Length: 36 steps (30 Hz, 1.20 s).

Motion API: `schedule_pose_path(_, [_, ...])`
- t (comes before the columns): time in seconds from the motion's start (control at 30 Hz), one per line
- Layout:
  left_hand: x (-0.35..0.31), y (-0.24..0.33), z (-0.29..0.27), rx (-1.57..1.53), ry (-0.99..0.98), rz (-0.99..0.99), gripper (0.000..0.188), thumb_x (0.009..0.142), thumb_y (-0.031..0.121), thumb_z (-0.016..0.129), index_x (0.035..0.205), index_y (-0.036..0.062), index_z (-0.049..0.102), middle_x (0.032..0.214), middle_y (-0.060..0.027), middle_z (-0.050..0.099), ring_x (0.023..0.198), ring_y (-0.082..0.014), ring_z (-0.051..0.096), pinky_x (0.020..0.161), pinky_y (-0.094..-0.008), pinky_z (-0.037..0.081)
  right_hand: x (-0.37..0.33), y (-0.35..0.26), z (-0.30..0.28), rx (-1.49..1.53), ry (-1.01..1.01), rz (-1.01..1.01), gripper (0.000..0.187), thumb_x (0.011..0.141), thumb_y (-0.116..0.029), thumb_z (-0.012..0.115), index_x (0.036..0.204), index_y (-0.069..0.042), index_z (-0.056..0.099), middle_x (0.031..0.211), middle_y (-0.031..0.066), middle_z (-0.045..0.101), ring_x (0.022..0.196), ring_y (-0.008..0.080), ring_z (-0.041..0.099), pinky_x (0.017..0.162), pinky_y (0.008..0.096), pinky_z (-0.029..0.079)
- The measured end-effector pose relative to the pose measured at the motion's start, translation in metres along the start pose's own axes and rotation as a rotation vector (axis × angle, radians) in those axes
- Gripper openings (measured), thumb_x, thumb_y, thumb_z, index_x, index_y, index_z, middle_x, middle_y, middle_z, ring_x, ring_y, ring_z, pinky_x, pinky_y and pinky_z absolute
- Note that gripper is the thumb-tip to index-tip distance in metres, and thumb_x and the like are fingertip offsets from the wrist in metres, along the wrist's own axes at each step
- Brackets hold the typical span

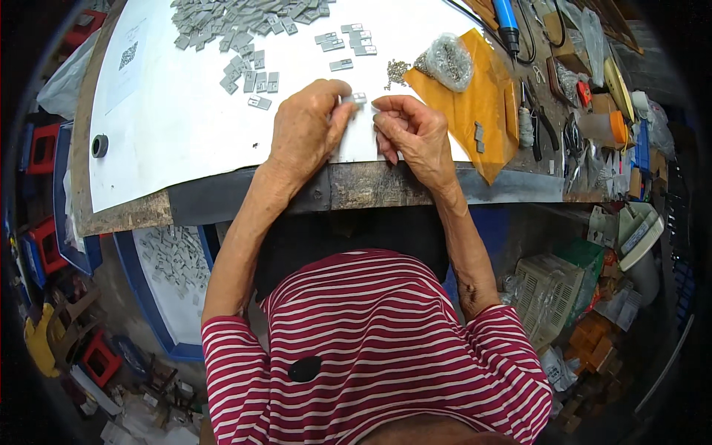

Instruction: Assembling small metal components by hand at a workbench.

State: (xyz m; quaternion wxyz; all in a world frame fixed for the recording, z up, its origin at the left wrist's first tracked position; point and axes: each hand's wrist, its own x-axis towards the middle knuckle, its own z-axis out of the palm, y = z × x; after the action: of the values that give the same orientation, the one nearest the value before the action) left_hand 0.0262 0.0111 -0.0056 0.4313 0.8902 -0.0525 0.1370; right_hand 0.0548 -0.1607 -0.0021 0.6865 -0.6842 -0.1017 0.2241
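Observation:
Between the thumb and forefinger of my left hand (304,130) is a small grey rectangular piece (359,98) with a slot in it. My right hand (417,133) is beside it, thumb and forefinger pinched together at the piece's right. Whatever the right fingertips hold is too small to make out. Beyond my hands, several similar loose grey pieces (342,64) lie on a white sheet (170,119), with a large heap of them (245,22) at the far left. A little pile of tiny metal parts (397,73) sits beyond my right hand.
A clear plastic bag of tiny metal parts (449,62) rests on an orange envelope (482,89). Farther right are a blue-handled tool (507,22) and black-handled pliers (545,122). A black ring (99,146) sits at left; below the bench is a blue tray (148,304) of grey pieces.

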Motion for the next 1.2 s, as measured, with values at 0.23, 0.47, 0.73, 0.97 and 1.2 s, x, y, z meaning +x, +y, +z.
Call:
schedule_pose_path(0.23, [0.016, -0.017, 0.007, 0.198, 0.076, -0.009, 0.014, 0.075, 0.010, 0.065, 0.085, 0.0000, 0.061, 0.078, -0.0131, 0.062, 0.065, -0.0256, 0.060, 0.060, -0.0335, 0.047, -0.013, -0.007, -0.001, -0.141, 0.046, -0.059, 0.020, 0.083, -0.004, 0.056, 0.100, 0.008, 0.053, 0.069, 0.0031, 0.055, 0.053, 0.0051, 0.052, 0.042, 0.0172, 0.039])
schedule_pose_path(0.47, [0.017, -0.018, 0.009, 0.193, 0.101, -0.022, 0.016, 0.074, 0.010, 0.064, 0.087, 0.0009, 0.060, 0.077, -0.0139, 0.061, 0.067, -0.0277, 0.060, 0.062, -0.0349, 0.048, -0.031, -0.004, -0.016, -0.129, 0.094, -0.025, 0.020, 0.084, -0.004, 0.056, 0.101, 0.006, 0.053, 0.070, 0.0014, 0.054, 0.054, 0.0039, 0.050, 0.043, 0.0160, 0.037])
schedule_pose_path(0.73, [0.019, -0.011, 0.012, 0.142, 0.115, -0.044, 0.013, 0.073, 0.008, 0.064, 0.084, 0.0042, 0.058, 0.076, -0.0131, 0.060, 0.068, -0.0298, 0.059, 0.061, -0.0358, 0.047, -0.052, -0.009, -0.040, -0.122, 0.258, -0.092, 0.018, 0.084, -0.002, 0.056, 0.100, 0.006, 0.054, 0.068, 0.0023, 0.055, 0.050, 0.0042, 0.049, 0.041, 0.0167, 0.035])
schedule_pose_path(0.97, [0.031, -0.019, 0.017, 0.176, 0.102, -0.025, 0.009, 0.074, 0.010, 0.065, 0.078, 0.0052, 0.058, 0.072, -0.0102, 0.061, 0.062, -0.0241, 0.059, 0.056, -0.0320, 0.046, -0.063, -0.006, -0.105, -0.269, 0.649, -0.147, 0.010, 0.085, -0.003, 0.055, 0.090, 0.004, 0.057, 0.061, 0.0016, 0.053, 0.048, 0.0043, 0.045, 0.043, 0.0171, 0.034])
schedule_pose_path(1.2, [0.044, -0.029, 0.020, 0.305, 0.105, 0.054, 0.010, 0.074, 0.011, 0.065, 0.079, 0.0062, 0.058, 0.074, -0.0086, 0.061, 0.062, -0.0244, 0.060, 0.056, -0.0325, 0.046, -0.044, 0.016, -0.134, -0.602, 0.496, -0.204, 0.008, 0.082, -0.005, 0.057, 0.086, 0.002, 0.059, 0.067, 0.0034, 0.056, 0.056, 0.0089, 0.051, 0.051, 0.0222, 0.041])
